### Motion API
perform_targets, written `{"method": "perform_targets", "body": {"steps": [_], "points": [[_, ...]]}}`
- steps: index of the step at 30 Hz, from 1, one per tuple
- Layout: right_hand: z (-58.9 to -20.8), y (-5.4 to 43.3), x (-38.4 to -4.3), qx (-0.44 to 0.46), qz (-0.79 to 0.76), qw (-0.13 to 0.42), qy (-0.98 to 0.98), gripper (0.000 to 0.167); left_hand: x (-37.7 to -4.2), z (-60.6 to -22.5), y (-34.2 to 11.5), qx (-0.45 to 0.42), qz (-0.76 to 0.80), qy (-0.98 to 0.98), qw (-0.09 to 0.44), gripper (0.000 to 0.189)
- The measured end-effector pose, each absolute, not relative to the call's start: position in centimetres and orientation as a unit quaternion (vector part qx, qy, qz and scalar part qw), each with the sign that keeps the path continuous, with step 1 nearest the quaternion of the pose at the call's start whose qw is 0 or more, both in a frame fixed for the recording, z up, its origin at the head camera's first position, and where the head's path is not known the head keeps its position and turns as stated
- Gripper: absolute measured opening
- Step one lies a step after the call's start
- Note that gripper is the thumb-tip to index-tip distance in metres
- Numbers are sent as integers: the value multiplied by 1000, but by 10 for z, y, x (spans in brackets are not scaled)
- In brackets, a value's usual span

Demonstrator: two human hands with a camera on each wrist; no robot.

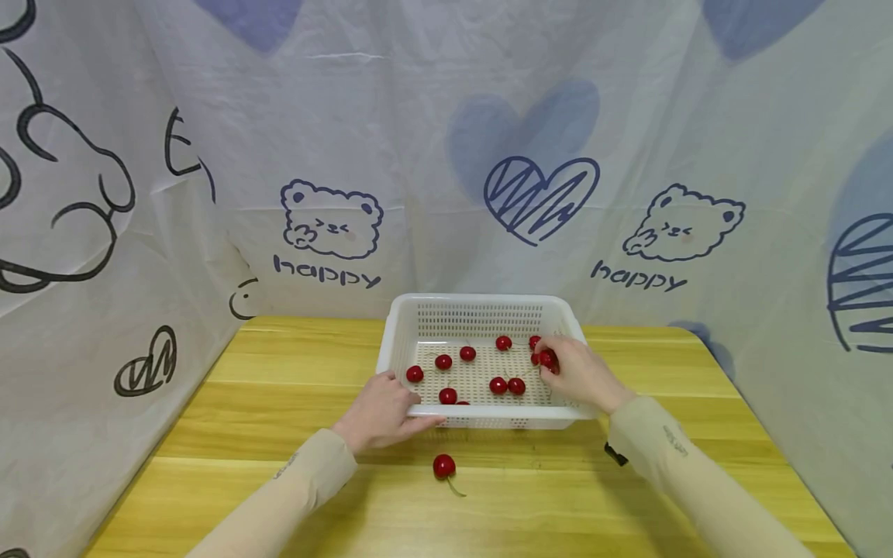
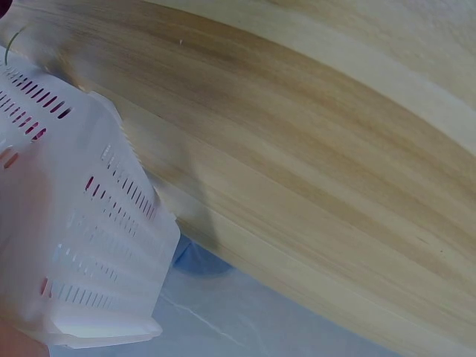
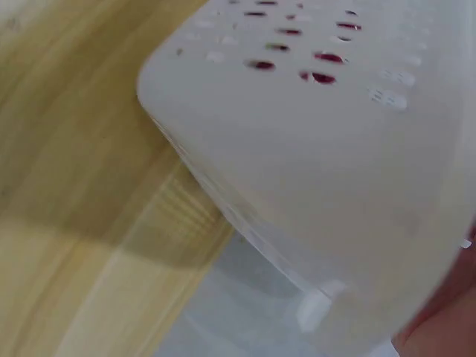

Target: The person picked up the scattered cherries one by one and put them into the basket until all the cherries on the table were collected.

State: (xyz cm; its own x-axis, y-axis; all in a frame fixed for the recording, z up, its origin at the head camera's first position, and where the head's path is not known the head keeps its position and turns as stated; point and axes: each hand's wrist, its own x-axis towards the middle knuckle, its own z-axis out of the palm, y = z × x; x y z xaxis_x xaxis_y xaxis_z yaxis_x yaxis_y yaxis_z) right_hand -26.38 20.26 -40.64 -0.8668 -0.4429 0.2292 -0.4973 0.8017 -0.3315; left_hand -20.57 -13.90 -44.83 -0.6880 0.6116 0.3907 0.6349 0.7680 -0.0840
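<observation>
A white plastic basket (image 1: 502,413) with slotted walls holds several red cherries, among them a pair (image 1: 507,386) near its middle. My left hand (image 1: 377,409) grips the basket's front left corner, fingers over the rim and thumb along the outside. Inside the right end, my right hand (image 1: 580,375) pinches a cherry (image 1: 548,360) with thumb and fingertips; other cherries lie right beside it, partly hidden by the fingers. The left wrist view shows the basket wall (image 2: 111,223) close up. In the right wrist view the basket (image 3: 282,149) covers most of that hand.
One cherry (image 1: 443,466) with a green stem lies on the wooden table (image 1: 230,434) in front of the basket. Behind the table hangs a pale curtain (image 1: 432,232) with blue hearts and bear drawings; it also runs along both sides.
</observation>
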Motion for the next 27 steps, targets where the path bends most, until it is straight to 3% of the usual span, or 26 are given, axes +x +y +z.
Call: {"method": "perform_targets", "body": {"steps": [14, 27], "points": [[-361, 185, -287, 278, 169, 98, -941, 35, -208, -449, -140, -344, -35, -918, 194, 53], [-361, 177, -315, 238, 114, 54, -963, 31, -210, -452, -139, -348, -48, -915, 197, 52]]}}
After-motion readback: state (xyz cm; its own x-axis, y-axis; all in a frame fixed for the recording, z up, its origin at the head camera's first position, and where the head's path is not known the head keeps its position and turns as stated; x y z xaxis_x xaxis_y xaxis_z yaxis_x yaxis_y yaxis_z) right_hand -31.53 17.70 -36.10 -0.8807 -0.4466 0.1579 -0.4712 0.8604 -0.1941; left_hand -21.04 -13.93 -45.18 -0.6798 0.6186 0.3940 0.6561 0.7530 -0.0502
